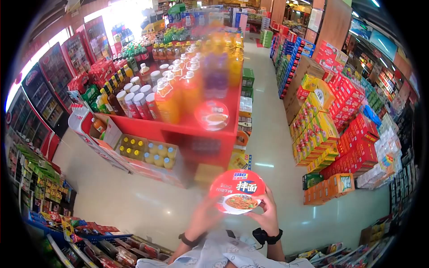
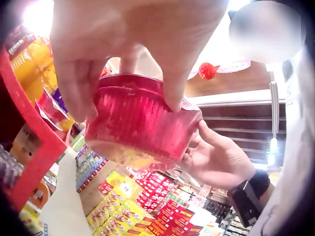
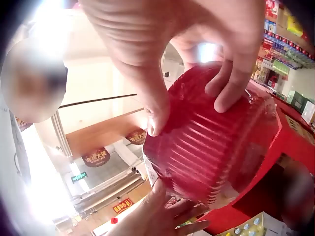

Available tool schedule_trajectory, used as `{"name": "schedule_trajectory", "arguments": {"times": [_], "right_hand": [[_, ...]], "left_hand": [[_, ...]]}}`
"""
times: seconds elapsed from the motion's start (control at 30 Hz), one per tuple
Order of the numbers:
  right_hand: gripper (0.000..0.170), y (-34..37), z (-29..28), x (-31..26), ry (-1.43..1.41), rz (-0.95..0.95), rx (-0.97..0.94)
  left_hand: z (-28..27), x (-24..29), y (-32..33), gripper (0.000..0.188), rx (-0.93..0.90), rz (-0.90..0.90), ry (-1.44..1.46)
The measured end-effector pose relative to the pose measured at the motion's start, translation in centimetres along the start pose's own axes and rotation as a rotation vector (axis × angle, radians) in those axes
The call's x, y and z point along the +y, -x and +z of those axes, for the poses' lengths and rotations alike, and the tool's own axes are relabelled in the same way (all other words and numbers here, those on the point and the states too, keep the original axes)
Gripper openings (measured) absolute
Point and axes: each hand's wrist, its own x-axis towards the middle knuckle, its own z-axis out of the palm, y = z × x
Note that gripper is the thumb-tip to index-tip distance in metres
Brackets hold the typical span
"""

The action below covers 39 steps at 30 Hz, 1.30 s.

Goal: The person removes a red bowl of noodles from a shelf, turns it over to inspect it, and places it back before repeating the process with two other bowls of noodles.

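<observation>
An instant noodle bowl (image 1: 237, 191) with a red lid and a picture of noodles is held up between both hands, its lid facing the head camera. My right hand (image 1: 267, 212) grips its right side, thumb at the near edge. At the left side is my left hand (image 1: 205, 218), blurred in the head view. From the left wrist view, the left hand (image 2: 130, 29) spans the ribbed red bowl (image 2: 138, 118) with thumb and fingers. In the right wrist view, the right hand's fingers (image 3: 231, 88) curl over the bowl's wall.
A similar noodle bowl (image 1: 212, 115) stands on the corner of a red display stand (image 1: 178, 127) crowded with drink bottles. Below it sits a carton of small bottles (image 1: 147, 154). Stacked boxes (image 1: 315, 129) line the right of the aisle; packaged-goods shelves (image 1: 89, 241) run along the near left.
</observation>
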Motion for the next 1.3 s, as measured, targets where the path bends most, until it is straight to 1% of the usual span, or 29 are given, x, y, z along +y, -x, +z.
{"name": "schedule_trajectory", "arguments": {"times": [0.07, 0.17, 0.27, 0.37, 0.4, 0.43, 0.53, 0.63, 0.73, 0.77, 0.83, 0.9, 0.97, 1.03, 1.07, 1.13, 1.23, 1.27, 1.3], "right_hand": [[0.054, -3.7, 1.3, 0.2, 0.053, -0.011, -0.026], [0.053, -10.0, 3.2, 0.8, 0.111, -0.055, -0.051], [0.053, -16.8, 4.8, -0.3, 0.257, -0.13, -0.099], [0.052, -22.5, 6.3, 0.5, 0.28, -0.158, -0.091], [0.051, -24.0, 6.7, 0.5, 0.285, -0.155, -0.079], [0.05, -25.6, 7.2, 0.5, 0.29, -0.152, -0.067], [0.049, -29.6, 7.4, 2.8, 0.263, -0.148, -0.044], [0.048, -33.1, 7.2, 5.5, 0.273, -0.184, -0.036], [0.047, -35.4, 6.6, 7.8, 0.24, -0.179, -0.047], [0.047, -36.1, 6.5, 8.3, 0.237, -0.177, -0.035], [0.046, -37.3, 6.6, 9.4, 0.23, -0.173, -0.012], [0.046, -38.3, 6.6, 11.0, 0.254, -0.173, 0.005], [0.047, -39.1, 6.9, 12.0, 0.3, -0.183, 0.02], [0.048, -39.6, 7.0, 12.8, 0.333, -0.168, 0.006], [0.049, -39.9, 6.9, 13.2, 0.34, -0.152, -0.017], [0.057, -40.4, 6.7, 13.5, 0.338, -0.155, -0.057], [0.067, -41.0, 6.5, 13.6, 0.325, -0.159, -0.113], [0.075, -41.2, 6.4, 13.6, 0.342, -0.198, -0.136], [0.075, -41.0, 6.3, 13.8, 0.353, -0.196, -0.144]], "left_hand": [[-1.8, -1.5, -2.7, 0.063, -0.011, -0.054, 0.048], [-4.9, -3.4, -7.3, 0.065, 0.018, 0.007, 0.019], [-7.6, -5.0, -13.0, 0.066, 0.05, 0.051, 0.007], [-10.4, -5.2, -18.2, 0.065, 0.093, 0.084, -0.048], [-10.9, -5.3, -19.9, 0.063, 0.132, 0.129, -0.043], [-11.5, -5.7, -21.5, 0.062, 0.128, 0.123, -0.027], [-12.6, -6.8, -25.3, 0.062, 0.137, 0.131, 0.028], [-12.6, -7.8, -28.3, 0.064, 0.152, 0.119, 0.007], [-11.8, -8.8, -30.7, 0.066, 0.162, 0.127, -0.029], [-11.5, -9.4, -31.6, 0.068, 0.148, 0.092, 0.003], [-10.7, -11.2, -32.9, 0.072, 0.116, 0.016, 0.064], [-9.4, -14.7, -34.2, 0.078, 0.121, 0.012, 0.106], [-9.1, -15.8, -35.3, 0.084, 0.133, 0.004, 0.104], [-8.5, -15.5, -35.8, 0.091, 0.13, -0.022, 0.067], [-8.0, -15.4, -36.1, 0.093, 0.167, -0.055, 0.097], [-7.3, -14.2, -37.0, 0.095, 0.244, -0.127, 0.158], [-6.4, -15.3, -38.4, 0.094, 0.298, -0.131, 0.306], [-6.1, -15.9, -38.6, 0.087, 0.31, -0.129, 0.357], [-5.9, -15.3, -38.5, 0.084, 0.341, -0.142, 0.383]]}}
